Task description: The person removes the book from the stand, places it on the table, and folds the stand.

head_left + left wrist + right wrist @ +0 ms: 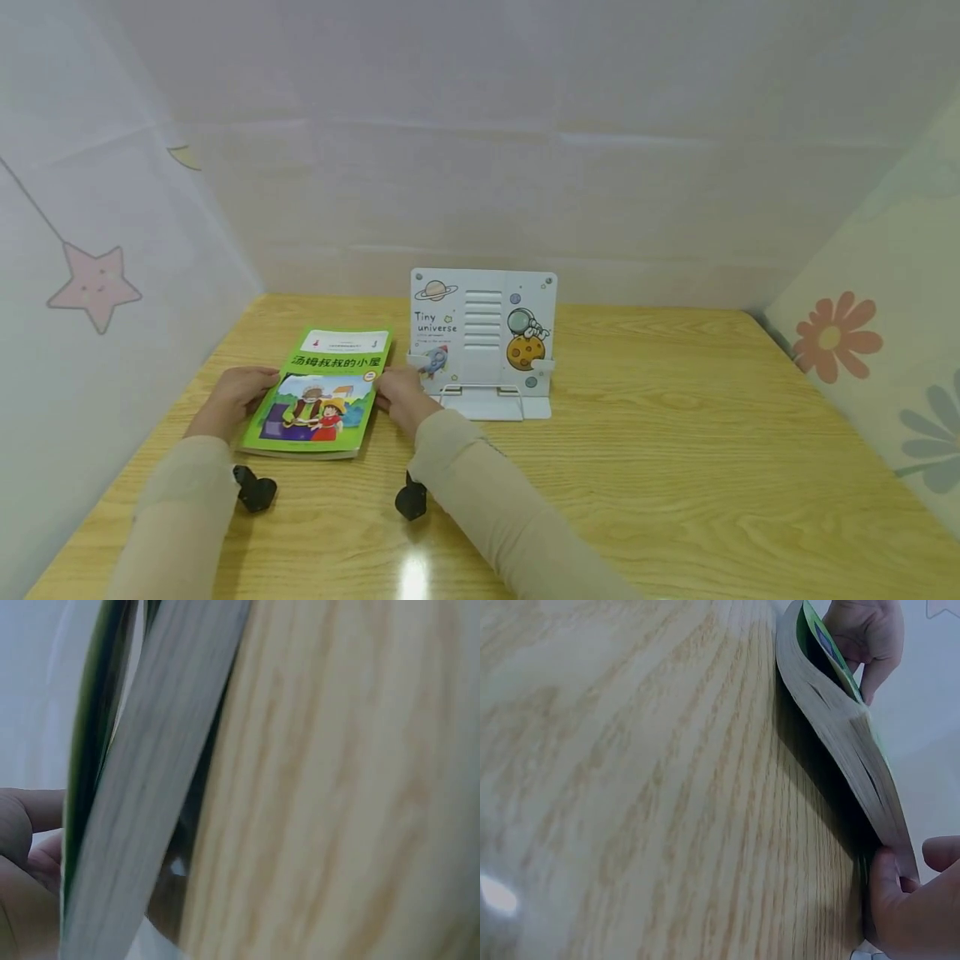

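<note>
Green-covered paperback picture book (318, 396) lies flat on the light wooden table (675, 467), left of the white metal book stand (483, 342). Left hand (232, 400) and right hand (405, 398) curl fingers round its opposite side edges. Both wrist views are blurred, fingertips tucked under the pages and mostly hidden.

A light wooden desk (675, 467) carries a green book (318, 396) lying flat at the left. Just right of it stands a white book stand (483, 342), its base on the wood near the back edge.
</note>
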The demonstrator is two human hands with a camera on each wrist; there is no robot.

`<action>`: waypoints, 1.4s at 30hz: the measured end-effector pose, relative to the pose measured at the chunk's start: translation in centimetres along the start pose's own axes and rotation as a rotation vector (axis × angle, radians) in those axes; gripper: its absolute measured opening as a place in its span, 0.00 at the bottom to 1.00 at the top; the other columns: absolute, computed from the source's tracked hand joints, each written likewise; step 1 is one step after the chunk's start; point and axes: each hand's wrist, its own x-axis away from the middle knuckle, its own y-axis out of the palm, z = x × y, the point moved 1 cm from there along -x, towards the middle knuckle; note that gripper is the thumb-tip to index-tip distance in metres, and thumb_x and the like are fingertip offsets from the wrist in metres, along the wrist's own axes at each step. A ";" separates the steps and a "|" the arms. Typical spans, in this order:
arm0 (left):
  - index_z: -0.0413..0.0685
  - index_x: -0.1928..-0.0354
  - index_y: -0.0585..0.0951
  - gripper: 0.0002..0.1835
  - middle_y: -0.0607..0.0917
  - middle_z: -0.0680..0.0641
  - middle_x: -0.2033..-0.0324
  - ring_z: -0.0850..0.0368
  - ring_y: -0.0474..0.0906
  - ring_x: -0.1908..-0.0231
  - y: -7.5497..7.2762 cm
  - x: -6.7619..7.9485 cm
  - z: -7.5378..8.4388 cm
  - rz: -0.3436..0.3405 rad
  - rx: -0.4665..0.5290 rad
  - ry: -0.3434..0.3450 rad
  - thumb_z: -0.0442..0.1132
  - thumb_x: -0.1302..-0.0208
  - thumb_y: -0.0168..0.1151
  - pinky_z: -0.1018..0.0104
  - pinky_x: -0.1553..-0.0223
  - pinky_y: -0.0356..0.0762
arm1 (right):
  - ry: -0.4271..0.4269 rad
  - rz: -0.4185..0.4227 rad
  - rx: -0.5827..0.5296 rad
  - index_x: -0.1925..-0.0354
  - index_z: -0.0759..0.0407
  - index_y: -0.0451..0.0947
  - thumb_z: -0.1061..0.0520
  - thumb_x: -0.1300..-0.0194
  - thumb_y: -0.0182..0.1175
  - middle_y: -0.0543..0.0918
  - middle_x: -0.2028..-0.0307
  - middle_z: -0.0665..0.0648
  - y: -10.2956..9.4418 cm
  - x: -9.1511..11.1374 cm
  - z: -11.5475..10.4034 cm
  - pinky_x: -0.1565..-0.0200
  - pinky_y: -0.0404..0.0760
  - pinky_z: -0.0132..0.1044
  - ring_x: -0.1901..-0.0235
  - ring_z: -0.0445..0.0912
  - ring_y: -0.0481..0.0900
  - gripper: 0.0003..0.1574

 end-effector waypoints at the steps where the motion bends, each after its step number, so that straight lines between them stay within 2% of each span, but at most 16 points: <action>1: 0.24 0.47 0.64 0.23 0.76 0.56 0.80 0.67 0.71 0.80 0.0 0.0 0.0 0.011 -0.022 0.001 0.32 0.42 0.50 0.73 0.78 0.71 | -0.004 -0.001 0.004 0.53 0.66 0.71 0.77 0.55 0.51 0.77 0.67 0.57 0.0 0.1 0.0 0.69 0.75 0.33 0.69 0.45 0.76 0.27; 7: 0.23 0.50 0.67 0.21 0.76 0.49 0.74 0.65 0.70 0.78 -0.2 0.1 -0.1 0.045 -0.101 0.022 0.32 0.45 0.52 0.74 0.78 0.71 | 0.003 0.040 0.031 0.48 0.69 0.63 0.75 0.54 0.54 0.76 0.69 0.57 0.0 0.6 0.1 0.69 0.76 0.31 0.70 0.45 0.75 0.31; 10: 0.23 0.50 0.67 0.22 0.76 0.44 0.70 0.65 0.71 0.77 -0.2 0.3 -0.2 0.055 -0.101 0.032 0.32 0.45 0.52 0.75 0.79 0.71 | -0.005 0.059 0.045 0.49 0.70 0.64 0.74 0.53 0.55 0.75 0.69 0.57 0.1 0.9 0.3 0.68 0.76 0.32 0.69 0.45 0.75 0.29; 13: 0.23 0.49 0.65 0.24 0.74 0.37 0.62 0.64 0.71 0.75 -0.1 0.6 -0.2 0.058 -0.098 0.038 0.34 0.45 0.52 0.75 0.77 0.72 | -0.012 0.062 0.049 0.50 0.70 0.66 0.73 0.53 0.56 0.75 0.69 0.58 0.0 1.3 0.4 0.67 0.76 0.32 0.69 0.45 0.75 0.27; 15: 0.22 0.48 0.64 0.25 0.71 0.34 0.58 0.63 0.70 0.73 -0.1 0.9 -0.2 0.053 -0.093 0.049 0.35 0.44 0.51 0.75 0.75 0.72 | -0.012 0.041 0.038 0.49 0.70 0.64 0.73 0.53 0.56 0.74 0.68 0.58 -0.3 1.7 0.3 0.66 0.76 0.33 0.69 0.46 0.74 0.29; 19: 0.20 0.49 0.63 0.25 0.73 0.36 0.61 0.64 0.70 0.73 -0.3 1.4 -0.3 0.047 -0.104 0.096 0.36 0.42 0.49 0.73 0.72 0.73 | -0.015 -0.039 0.037 0.51 0.71 0.64 0.72 0.53 0.57 0.72 0.67 0.59 -0.9 2.3 0.2 0.62 0.74 0.36 0.71 0.45 0.71 0.27; 22: 0.21 0.48 0.63 0.26 0.73 0.36 0.61 0.61 0.71 0.71 -0.2 1.7 0.0 0.046 -0.143 0.115 0.38 0.41 0.49 0.71 0.71 0.73 | -0.035 -0.104 0.069 0.53 0.72 0.66 0.70 0.52 0.57 0.72 0.66 0.59 -1.3 2.9 0.0 0.59 0.73 0.38 0.69 0.46 0.71 0.25; 26: 0.24 0.47 0.63 0.28 0.68 0.29 0.54 0.46 0.70 0.61 0.2 2.2 1.1 0.064 -0.256 0.141 0.43 0.40 0.47 0.64 0.65 0.72 | -0.080 -0.186 0.121 0.48 0.71 0.64 0.67 0.49 0.58 0.73 0.59 0.61 -1.9 3.8 -0.6 0.56 0.72 0.39 0.59 0.50 0.71 0.29; 30: 0.27 0.46 0.63 0.28 0.64 0.28 0.49 0.36 0.63 0.52 0.8 3.2 2.9 0.113 -0.355 0.198 0.46 0.39 0.44 0.52 0.55 0.66 | -0.131 -0.224 0.143 0.47 0.70 0.64 0.65 0.48 0.58 0.72 0.57 0.60 -2.3 4.6 -1.3 0.54 0.71 0.40 0.56 0.52 0.70 0.29; 33: 0.28 0.45 0.63 0.28 0.64 0.28 0.48 0.35 0.61 0.51 1.3 3.8 4.0 0.137 -0.354 0.240 0.46 0.39 0.44 0.48 0.53 0.63 | -0.192 -0.232 0.164 0.48 0.70 0.65 0.65 0.47 0.56 0.73 0.58 0.59 -2.7 5.1 -1.9 0.55 0.72 0.41 0.56 0.52 0.72 0.26; 37: 0.30 0.44 0.63 0.27 0.65 0.28 0.48 0.35 0.63 0.52 2.0 4.1 5.2 0.142 -0.314 0.280 0.45 0.39 0.46 0.47 0.53 0.63 | -0.277 -0.256 0.203 0.48 0.68 0.67 0.64 0.45 0.55 0.75 0.58 0.59 -3.6 5.6 -2.5 0.57 0.73 0.40 0.57 0.51 0.73 0.24; 42: 0.30 0.45 0.64 0.26 0.66 0.29 0.49 0.36 0.62 0.50 3.2 4.5 6.5 0.129 -0.281 0.338 0.43 0.39 0.47 0.47 0.52 0.62 | -0.324 -0.268 0.221 0.48 0.66 0.67 0.61 0.44 0.55 0.76 0.59 0.58 -4.8 6.2 -3.4 0.57 0.73 0.38 0.59 0.47 0.74 0.24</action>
